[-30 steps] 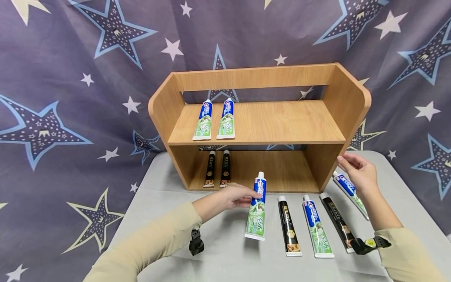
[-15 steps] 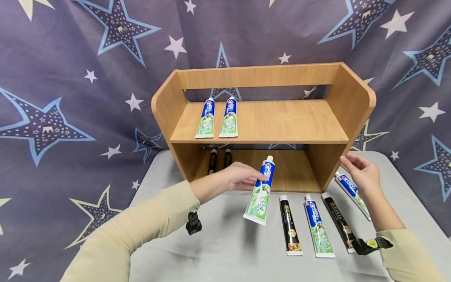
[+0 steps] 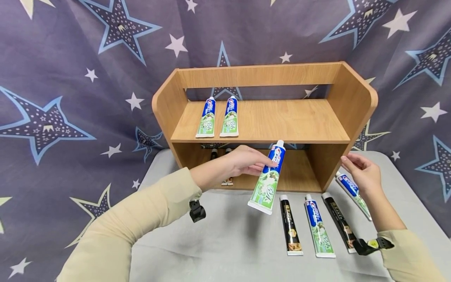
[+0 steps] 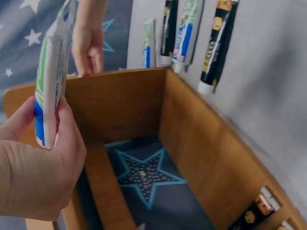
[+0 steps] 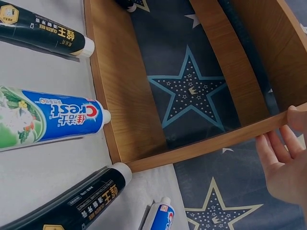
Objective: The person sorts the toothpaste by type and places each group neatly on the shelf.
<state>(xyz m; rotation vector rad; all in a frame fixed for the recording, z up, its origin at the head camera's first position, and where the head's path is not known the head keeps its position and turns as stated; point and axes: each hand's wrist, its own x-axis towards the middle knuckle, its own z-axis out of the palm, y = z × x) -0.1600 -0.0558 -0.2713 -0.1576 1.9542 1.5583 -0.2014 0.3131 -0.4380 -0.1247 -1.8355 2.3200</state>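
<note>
My left hand (image 3: 248, 160) pinches a blue-and-green Crest toothpaste tube (image 3: 269, 178) between thumb and fingers. The tube is tilted, cap up, in front of the wooden shelf (image 3: 285, 121), above the table. In the left wrist view the same toothpaste tube (image 4: 48, 81) shows edge-on. My right hand (image 3: 363, 172) holds the shelf's right side panel by its front edge; in the right wrist view the thumb lies on the edge and the fingers (image 5: 276, 148) on its outer side. Two Crest tubes lie on the upper board, the nearer-left one (image 3: 206, 117) beside the other (image 3: 230, 117).
Black toothpaste tubes (image 3: 227, 181) on the lower board are partly hidden by my left arm. On the grey table (image 3: 211, 243) lie a black tube (image 3: 290, 227), a Crest tube (image 3: 318, 229), another black tube (image 3: 338, 221) and a Crest tube (image 3: 352, 192). A star-patterned curtain (image 3: 88, 78) hangs behind.
My left hand has lifted the toothpaste tube up and to the right, from low over the table to in front of the lower compartment. The right hand stays at the side panel.
</note>
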